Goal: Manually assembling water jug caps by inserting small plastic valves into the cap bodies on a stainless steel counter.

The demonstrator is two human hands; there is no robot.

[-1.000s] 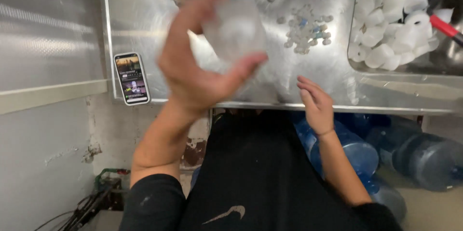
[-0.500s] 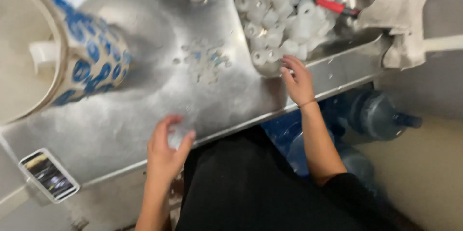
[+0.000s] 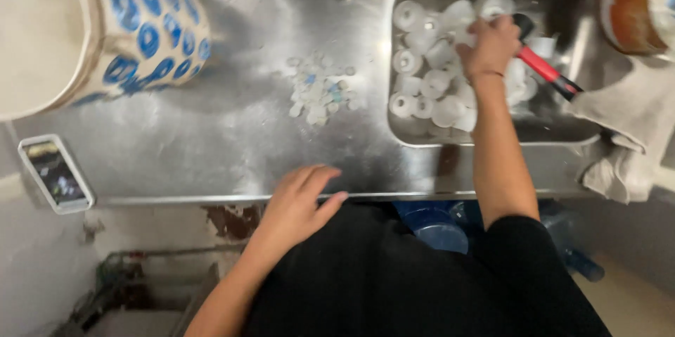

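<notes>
**Right hand in the sink, left hand at the bench edge**

The steel bench point(image 3: 211, 147) runs across in front of me, with a big blue-patterned white container point(image 3: 105, 27) at its far left. The sink point(image 3: 492, 136) is set into its right side and is heaped with small clear cups point(image 3: 429, 84). My right hand point(image 3: 492, 45) is down among them, fingers curled over some; whether it grips one I cannot tell. My left hand point(image 3: 299, 200) rests open and empty on the near edge. A red-handled tool point(image 3: 545, 70) lies in the sink beside my right hand. A phone point(image 3: 55, 174) lies at the left edge, and small loose bits point(image 3: 320, 91) sit mid-bench.
</notes>
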